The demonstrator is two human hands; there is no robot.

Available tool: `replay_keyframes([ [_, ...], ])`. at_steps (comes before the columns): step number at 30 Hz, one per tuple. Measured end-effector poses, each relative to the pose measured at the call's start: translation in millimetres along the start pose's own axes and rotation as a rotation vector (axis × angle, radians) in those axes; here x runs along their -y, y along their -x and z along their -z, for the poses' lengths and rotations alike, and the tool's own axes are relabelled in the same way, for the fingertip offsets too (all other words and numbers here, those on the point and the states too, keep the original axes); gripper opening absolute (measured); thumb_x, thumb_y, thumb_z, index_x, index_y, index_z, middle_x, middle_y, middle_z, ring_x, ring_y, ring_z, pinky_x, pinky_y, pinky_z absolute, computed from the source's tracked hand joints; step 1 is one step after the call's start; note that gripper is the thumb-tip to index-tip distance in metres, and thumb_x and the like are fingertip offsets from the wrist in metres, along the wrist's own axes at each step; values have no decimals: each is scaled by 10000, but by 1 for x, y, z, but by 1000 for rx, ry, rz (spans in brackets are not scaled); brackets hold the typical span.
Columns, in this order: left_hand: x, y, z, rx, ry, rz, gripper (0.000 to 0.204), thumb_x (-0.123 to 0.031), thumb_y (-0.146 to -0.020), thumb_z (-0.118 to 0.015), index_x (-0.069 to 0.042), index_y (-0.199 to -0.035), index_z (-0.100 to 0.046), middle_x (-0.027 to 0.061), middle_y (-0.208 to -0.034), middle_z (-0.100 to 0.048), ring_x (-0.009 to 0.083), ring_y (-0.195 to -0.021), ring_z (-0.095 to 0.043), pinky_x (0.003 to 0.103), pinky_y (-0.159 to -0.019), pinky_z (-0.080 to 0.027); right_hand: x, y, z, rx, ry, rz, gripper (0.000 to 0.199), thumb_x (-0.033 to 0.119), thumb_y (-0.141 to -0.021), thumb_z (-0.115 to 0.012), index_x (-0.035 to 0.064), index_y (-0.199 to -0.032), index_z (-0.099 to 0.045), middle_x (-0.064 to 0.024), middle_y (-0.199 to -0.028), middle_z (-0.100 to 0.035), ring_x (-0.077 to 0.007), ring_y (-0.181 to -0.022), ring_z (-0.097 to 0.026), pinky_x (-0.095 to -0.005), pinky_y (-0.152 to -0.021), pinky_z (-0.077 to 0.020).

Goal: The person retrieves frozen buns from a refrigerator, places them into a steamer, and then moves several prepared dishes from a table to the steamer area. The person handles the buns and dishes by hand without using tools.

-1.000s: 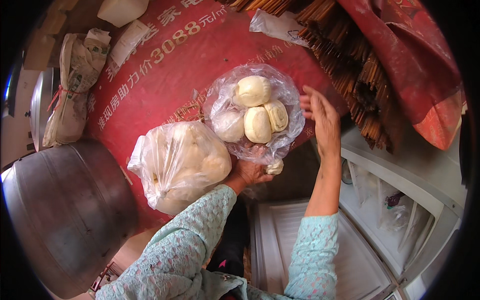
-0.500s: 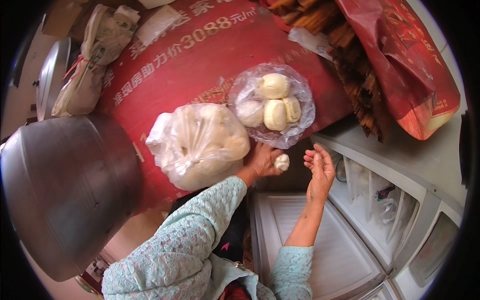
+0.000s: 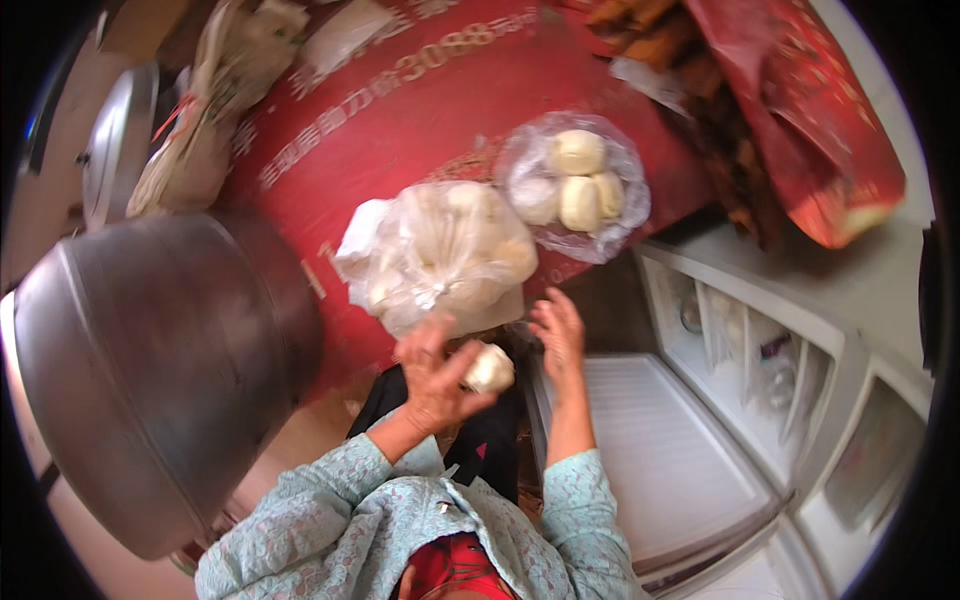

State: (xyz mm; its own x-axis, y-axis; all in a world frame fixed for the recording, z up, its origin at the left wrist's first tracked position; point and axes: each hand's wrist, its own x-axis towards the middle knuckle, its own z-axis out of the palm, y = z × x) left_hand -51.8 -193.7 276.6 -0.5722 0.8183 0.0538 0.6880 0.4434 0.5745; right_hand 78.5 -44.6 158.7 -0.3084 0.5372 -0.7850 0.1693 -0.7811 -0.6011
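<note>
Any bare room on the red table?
Red tabletop is mostly bare between the beige sack, tied bun bag and open bun bag. Crowded far right: sticks, red bag. Looks tight between metal drum and tied bun bag.

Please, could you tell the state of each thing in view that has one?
Left hand: holding small round white bun.
Right hand: open, fingers loosely bent.
Large bulging clear plastic bag: gathered shut.
Smaller crumpled clear plastic bag with round pale-yellow buns: closure unclear.
Long beige bag: tied with thin red cord.
White boxy cabinet with compartments: open.
</note>
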Motion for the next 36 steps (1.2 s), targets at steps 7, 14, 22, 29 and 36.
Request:
replay_keyframes([
  [7, 20, -45, -5, 241, -189, 98, 587, -367, -502, -773, -96, -1004, -637, 162, -1267, -443, 374, -1294, -274, 541, -1045, -138, -35, 10, -16, 33, -1, -157, 539, 374, -819, -650, 104, -1254, -480, -34, -1065, -541, -150, -881, -547, -303, -730, -487],
  [14, 34, -46, -21, 238, -24, 123, 531, -257, -499, -769, -35, -958, -623, 153, -932, -532, 329, -942, -502, 435, -829, -408, -16, 16, 16, 45, -177, -176, 683, 512, -782, -628, 123, -1308, -432, -67, -1255, -481, -227, -1080, -478, -381, -854, -425],
  [22, 39, -62, -1, 126, 695, 443, 339, -76, -647, -692, 6, -960, -591, 39, -830, -604, 119, -710, -555, 257, -641, -466, -13, 4, 72, -95, -305, -68, 626, 485, -767, -648, 176, -1277, -456, -62, -1209, -492, -238, -1058, -482, -387, -826, -450],
  [29, 30, -58, 1, 139, 759, 403, 367, -141, -670, -657, 18, -995, -597, 35, -832, -611, 111, -714, -554, 247, -644, -453, 66, -14, 211, -530, -848, 366, 586, 411, -784, -646, 194, -1277, -414, -112, -1198, -475, -303, -1091, -477, -490, -834, -450],
  [36, 0, -65, 22, 197, 728, 322, 398, -174, -619, -644, 35, -956, -608, 44, -792, -617, 122, -707, -569, 255, -654, -451, 16, -4, 148, -248, -527, -55, 657, 526, -745, -643, 225, -1293, -442, -96, -1280, -449, -308, -1149, -446, -476, -860, -391],
])
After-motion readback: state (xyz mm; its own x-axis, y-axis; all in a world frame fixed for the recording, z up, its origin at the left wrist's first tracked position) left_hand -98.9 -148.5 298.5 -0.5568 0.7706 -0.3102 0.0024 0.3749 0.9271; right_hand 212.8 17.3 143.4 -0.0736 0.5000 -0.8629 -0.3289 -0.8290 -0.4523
